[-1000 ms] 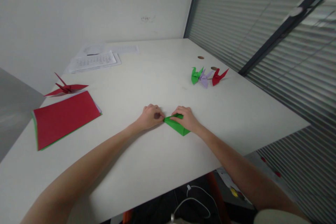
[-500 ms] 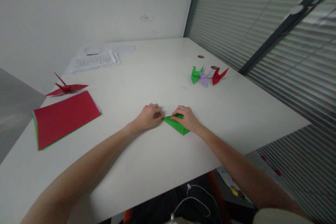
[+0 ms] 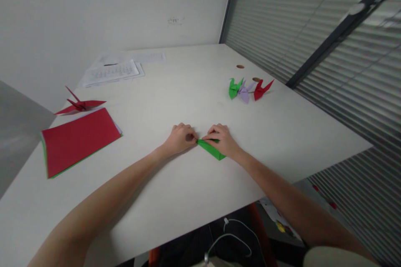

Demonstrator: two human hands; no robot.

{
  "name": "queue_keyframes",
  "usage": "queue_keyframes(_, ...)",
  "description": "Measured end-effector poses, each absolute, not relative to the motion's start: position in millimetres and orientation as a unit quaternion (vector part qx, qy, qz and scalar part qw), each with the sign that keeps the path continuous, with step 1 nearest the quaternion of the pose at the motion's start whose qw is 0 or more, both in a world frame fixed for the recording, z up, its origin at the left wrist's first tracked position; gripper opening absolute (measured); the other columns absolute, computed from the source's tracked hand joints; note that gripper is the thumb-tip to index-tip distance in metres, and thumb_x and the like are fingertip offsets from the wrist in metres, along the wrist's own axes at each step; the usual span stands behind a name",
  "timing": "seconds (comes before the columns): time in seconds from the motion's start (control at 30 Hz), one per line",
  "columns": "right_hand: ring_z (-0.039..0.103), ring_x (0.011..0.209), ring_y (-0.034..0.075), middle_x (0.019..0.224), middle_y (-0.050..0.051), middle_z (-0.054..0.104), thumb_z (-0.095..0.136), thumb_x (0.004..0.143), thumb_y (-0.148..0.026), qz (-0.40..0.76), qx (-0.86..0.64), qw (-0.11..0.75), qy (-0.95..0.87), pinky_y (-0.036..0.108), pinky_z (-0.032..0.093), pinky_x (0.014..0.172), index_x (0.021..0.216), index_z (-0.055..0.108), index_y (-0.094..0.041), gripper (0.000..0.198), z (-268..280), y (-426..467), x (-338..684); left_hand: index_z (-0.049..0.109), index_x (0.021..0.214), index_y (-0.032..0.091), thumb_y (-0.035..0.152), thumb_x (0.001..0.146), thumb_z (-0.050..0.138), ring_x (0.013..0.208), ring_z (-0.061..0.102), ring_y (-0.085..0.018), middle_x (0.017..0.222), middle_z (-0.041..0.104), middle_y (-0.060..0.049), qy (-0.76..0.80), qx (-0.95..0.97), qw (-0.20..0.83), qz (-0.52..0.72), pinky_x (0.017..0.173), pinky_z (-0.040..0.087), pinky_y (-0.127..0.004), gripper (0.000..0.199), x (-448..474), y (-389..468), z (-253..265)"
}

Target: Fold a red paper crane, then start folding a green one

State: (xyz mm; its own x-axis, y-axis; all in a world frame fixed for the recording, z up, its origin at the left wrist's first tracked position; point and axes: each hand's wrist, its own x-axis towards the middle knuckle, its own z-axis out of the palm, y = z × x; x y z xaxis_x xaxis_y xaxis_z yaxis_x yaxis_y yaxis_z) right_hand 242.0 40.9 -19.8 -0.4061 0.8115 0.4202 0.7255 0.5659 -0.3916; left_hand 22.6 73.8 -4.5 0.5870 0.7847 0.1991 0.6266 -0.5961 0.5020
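A folded piece of green paper [image 3: 212, 149] lies on the white table between my hands, one corner pointing toward me. My left hand [image 3: 181, 137] pinches its left tip between thumb and forefinger. Over its upper right part lies my right hand [image 3: 224, 141], thumb and fingers closed on the top edge near the left tip. The right hand hides the paper's right side.
Paper cranes in green [image 3: 233, 89], lilac [image 3: 245, 91] and red [image 3: 262, 90] stand at the back right. On the left are a larger red crane [image 3: 80, 105] and a stack of coloured sheets [image 3: 81, 142]. Printed papers [image 3: 109, 73] lie behind, on the white table [image 3: 175, 91].
My right fingers have slid slightly left along the green paper's top edge, toward the left hand. Less of the paper's upper face shows. The left hand keeps its pinch.
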Motion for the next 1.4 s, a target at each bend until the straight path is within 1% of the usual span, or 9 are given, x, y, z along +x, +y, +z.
queue_keyframes(0.2, 0.054, 0.086, 0.020, 0.084, 0.003, 0.066, 0.067, 0.087, -0.026, 0.064, -0.421, 0.290, -0.857, 0.037, 0.036, 0.079, 0.083, 0.077, -0.027, 0.010, -16, 38, 243, 0.069, 0.084, 0.021, 0.023, 0.083, 0.058, 0.086, 0.057, -0.020, 0.085, 0.066, -0.004, 0.305, 0.922, 0.136, 0.198, 0.079, 0.040, -0.034, 0.011, 19, 70, 3)
queue_keyframes(0.33, 0.053, 0.083, 0.019, 0.083, 0.004, 0.065, 0.066, 0.088, -0.022, 0.049, -0.387, 0.296, -0.872, 0.036, 0.036, 0.077, 0.085, 0.076, -0.025, 0.011, -16, 38, 244, 0.067, 0.079, 0.019, 0.027, 0.084, 0.061, 0.083, 0.056, -0.019, 0.082, 0.064, -0.004, 0.260, 0.938, 0.116, 0.200, 0.078, 0.039, -0.032, 0.012, 16, 70, 4)
queue_keyframes(0.47, 0.054, 0.083, 0.018, 0.084, 0.004, 0.064, 0.063, 0.088, -0.017, 0.051, -0.379, 0.293, -0.877, 0.036, 0.037, 0.077, 0.091, 0.075, -0.023, 0.014, -10, 35, 245, 0.065, 0.074, 0.018, 0.027, 0.086, 0.061, 0.080, 0.055, -0.017, 0.080, 0.063, -0.003, 0.259, 0.938, 0.113, 0.202, 0.076, 0.038, -0.031, 0.015, 17, 70, 3)
queue_keyframes(0.7, 0.054, 0.085, 0.019, 0.091, 0.006, 0.066, 0.061, 0.090, -0.017, 0.003, -0.333, 0.225, -0.916, 0.036, 0.040, 0.076, 0.097, 0.074, -0.022, 0.016, -1, 25, 251, 0.065, 0.073, 0.019, 0.030, 0.090, 0.058, 0.080, 0.056, -0.017, 0.079, 0.063, -0.004, 0.281, 0.932, 0.122, 0.195, 0.075, 0.037, -0.031, 0.022, 18, 70, 0)
queue_keyframes(0.9, 0.054, 0.087, 0.020, 0.091, 0.007, 0.065, 0.058, 0.089, -0.014, 0.037, -0.338, 0.285, -0.896, 0.038, 0.047, 0.080, 0.096, 0.073, -0.020, 0.018, -12, 22, 251, 0.066, 0.075, 0.019, 0.029, 0.087, 0.062, 0.081, 0.057, -0.018, 0.079, 0.065, -0.003, 0.315, 0.911, 0.182, 0.193, 0.076, 0.038, -0.031, 0.015, 20, 71, -1)
queue_keyframes(1.0, 0.054, 0.087, 0.021, 0.090, 0.007, 0.065, 0.057, 0.088, -0.012, 0.061, -0.348, 0.300, -0.886, 0.038, 0.048, 0.080, 0.095, 0.072, -0.020, 0.018, -13, 21, 249, 0.066, 0.073, 0.019, 0.028, 0.086, 0.063, 0.078, 0.056, -0.018, 0.077, 0.064, -0.002, 0.324, 0.905, 0.197, 0.190, 0.076, 0.038, -0.031, 0.016, 21, 71, 0)
queue_keyframes(1.27, 0.054, 0.087, 0.021, 0.091, 0.008, 0.064, 0.057, 0.086, -0.011, 0.055, -0.361, 0.276, -0.889, 0.039, 0.047, 0.081, 0.095, 0.072, -0.019, 0.020, -12, 21, 249, 0.062, 0.071, 0.018, 0.029, 0.087, 0.061, 0.079, 0.056, -0.018, 0.078, 0.064, -0.004, 0.292, 0.925, 0.173, 0.173, 0.075, 0.038, -0.031, 0.020, 19, 76, -1)
queue_keyframes(1.33, 0.054, 0.087, 0.021, 0.091, 0.007, 0.064, 0.058, 0.086, -0.011, 0.051, -0.362, 0.271, -0.890, 0.039, 0.046, 0.081, 0.095, 0.072, -0.020, 0.019, -12, 21, 249, 0.063, 0.073, 0.018, 0.029, 0.087, 0.061, 0.080, 0.057, -0.017, 0.079, 0.064, -0.003, 0.288, 0.922, 0.179, 0.185, 0.076, 0.039, -0.031, 0.018, 19, 76, -3)
queue_keyframes(1.4, 0.054, 0.088, 0.021, 0.092, 0.007, 0.064, 0.059, 0.086, -0.011, 0.046, -0.364, 0.266, -0.892, 0.039, 0.045, 0.081, 0.096, 0.072, -0.021, 0.020, -13, 21, 250, 0.065, 0.078, 0.018, 0.027, 0.085, 0.063, 0.081, 0.058, -0.017, 0.081, 0.064, -0.003, 0.283, 0.915, 0.196, 0.210, 0.078, 0.040, -0.031, 0.012, 17, 75, -4)
